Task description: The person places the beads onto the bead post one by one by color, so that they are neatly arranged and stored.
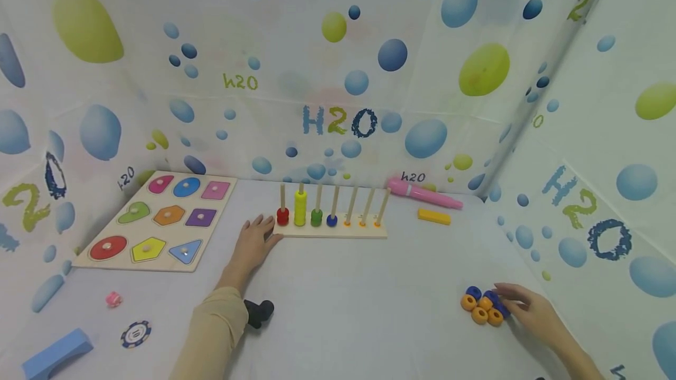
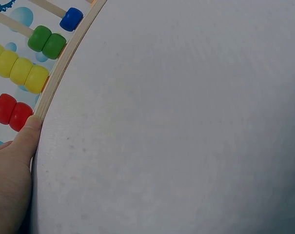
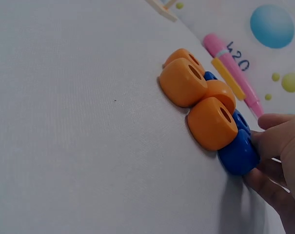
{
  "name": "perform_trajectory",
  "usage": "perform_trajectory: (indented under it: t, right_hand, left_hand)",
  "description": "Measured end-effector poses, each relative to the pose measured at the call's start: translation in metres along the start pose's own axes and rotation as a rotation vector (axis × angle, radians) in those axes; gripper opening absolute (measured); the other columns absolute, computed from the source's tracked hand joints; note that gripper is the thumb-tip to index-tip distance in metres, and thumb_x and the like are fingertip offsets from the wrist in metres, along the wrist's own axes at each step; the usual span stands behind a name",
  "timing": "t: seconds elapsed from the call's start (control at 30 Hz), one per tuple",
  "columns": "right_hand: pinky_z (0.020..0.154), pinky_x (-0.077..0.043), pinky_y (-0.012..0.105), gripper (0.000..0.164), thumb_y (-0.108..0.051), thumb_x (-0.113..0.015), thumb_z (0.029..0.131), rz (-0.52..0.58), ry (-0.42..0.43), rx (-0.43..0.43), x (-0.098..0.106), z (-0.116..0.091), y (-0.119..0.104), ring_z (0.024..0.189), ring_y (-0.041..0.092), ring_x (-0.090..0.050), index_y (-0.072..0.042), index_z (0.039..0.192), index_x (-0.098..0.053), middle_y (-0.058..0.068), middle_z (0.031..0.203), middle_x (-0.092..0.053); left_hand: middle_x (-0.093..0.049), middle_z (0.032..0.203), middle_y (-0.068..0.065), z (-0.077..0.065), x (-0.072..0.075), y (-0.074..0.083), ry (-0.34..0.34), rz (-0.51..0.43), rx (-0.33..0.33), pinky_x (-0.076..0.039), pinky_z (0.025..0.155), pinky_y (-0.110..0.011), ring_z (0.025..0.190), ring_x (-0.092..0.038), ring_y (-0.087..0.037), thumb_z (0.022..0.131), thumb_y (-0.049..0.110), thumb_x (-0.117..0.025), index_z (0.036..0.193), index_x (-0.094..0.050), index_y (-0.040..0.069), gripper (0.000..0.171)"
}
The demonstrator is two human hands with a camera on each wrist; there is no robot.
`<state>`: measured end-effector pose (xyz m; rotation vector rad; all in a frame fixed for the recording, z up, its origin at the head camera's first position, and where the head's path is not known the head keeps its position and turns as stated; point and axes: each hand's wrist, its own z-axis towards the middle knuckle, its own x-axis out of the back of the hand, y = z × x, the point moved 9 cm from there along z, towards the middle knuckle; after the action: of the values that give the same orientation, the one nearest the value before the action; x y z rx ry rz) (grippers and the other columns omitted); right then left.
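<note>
My left hand [image 1: 254, 245] holds the left end of a wooden peg stacker [image 1: 333, 231], thumb against its front edge in the left wrist view. Red beads [image 2: 13, 113], several yellow beads [image 2: 18, 68], green beads [image 2: 47, 42] and one blue bead [image 2: 71, 19] sit on its pegs. Three pegs to the right carry no beads, only orange marks at their feet. Over at the right, my right hand [image 1: 530, 309] pinches a blue bead [image 3: 239, 153] at the edge of a cluster. Several orange beads [image 3: 213, 124] and other blue beads lie against it.
A wooden shape puzzle [image 1: 158, 239] lies at the back left. Behind the bead cluster are a pink pen-shaped object [image 1: 425, 193] and a yellow block [image 1: 434, 217]. A black object [image 1: 259, 313], poker chip [image 1: 135, 333], small pink piece [image 1: 113, 299] and blue block [image 1: 58, 353] lie nearer.
</note>
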<state>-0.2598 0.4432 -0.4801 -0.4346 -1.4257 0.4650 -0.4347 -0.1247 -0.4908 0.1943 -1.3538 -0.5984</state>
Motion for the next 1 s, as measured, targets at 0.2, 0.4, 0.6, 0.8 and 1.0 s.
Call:
perform_trajectory:
  t: [0.2, 0.4, 0.6, 0.8, 1.0]
  right_hand:
    - [0.080, -0.055, 0.035, 0.034, -0.004, -0.059, 0.090, 0.023, -0.044, -0.040, -0.006, 0.009, -0.001, 0.105, 0.033, -0.061, -0.002, 0.124, -0.057, 0.016, 0.116, -0.064]
    - [0.078, -0.056, 0.033, 0.035, -0.006, -0.063, 0.088, 0.011, -0.059, -0.009, -0.010, 0.018, -0.011, 0.101, 0.032, -0.062, -0.001, 0.122, -0.058, 0.018, 0.115, -0.063]
    - [0.074, -0.056, 0.034, 0.036, -0.003, -0.067, 0.082, -0.037, -0.038, 0.022, -0.009, 0.024, -0.022, 0.091, 0.029, -0.063, 0.000, 0.118, -0.061, 0.018, 0.109, -0.065]
    - [0.076, -0.056, 0.036, 0.035, -0.009, -0.066, 0.087, -0.040, 0.063, 0.065, 0.000, 0.032, -0.030, 0.096, 0.032, -0.064, 0.000, 0.120, -0.058, 0.018, 0.109, -0.065]
    - [0.077, -0.050, 0.013, 0.033, -0.017, -0.064, 0.091, 0.057, 0.206, 0.209, 0.012, 0.050, -0.064, 0.098, 0.025, -0.064, -0.003, 0.121, -0.057, 0.016, 0.111, -0.064]
  left_hand:
    - [-0.045, 0.140, -0.019, 0.001, 0.000, 0.001, -0.007, -0.003, -0.004, -0.013, 0.112, -0.056, 0.135, -0.029, -0.040, 0.092, 0.033, -0.062, 0.135, -0.047, -0.003, 0.059]
    - [-0.045, 0.140, -0.020, 0.001, 0.002, 0.002, 0.002, 0.006, -0.009, -0.013, 0.111, -0.057, 0.135, -0.029, -0.041, 0.092, 0.033, -0.062, 0.134, -0.047, -0.005, 0.058]
    - [-0.046, 0.138, -0.021, -0.001, 0.003, 0.002, 0.025, -0.008, -0.018, -0.013, 0.111, -0.056, 0.134, -0.030, -0.041, 0.092, 0.030, -0.062, 0.133, -0.049, -0.007, 0.056]
    - [-0.046, 0.139, -0.020, -0.001, 0.001, 0.001, 0.015, -0.005, -0.017, -0.012, 0.112, -0.056, 0.135, -0.029, -0.040, 0.092, 0.030, -0.061, 0.134, -0.048, -0.006, 0.057]
    - [-0.046, 0.138, -0.020, 0.000, 0.003, 0.002, 0.016, -0.017, -0.012, -0.013, 0.112, -0.056, 0.134, -0.030, -0.041, 0.092, 0.030, -0.062, 0.133, -0.048, -0.006, 0.057]
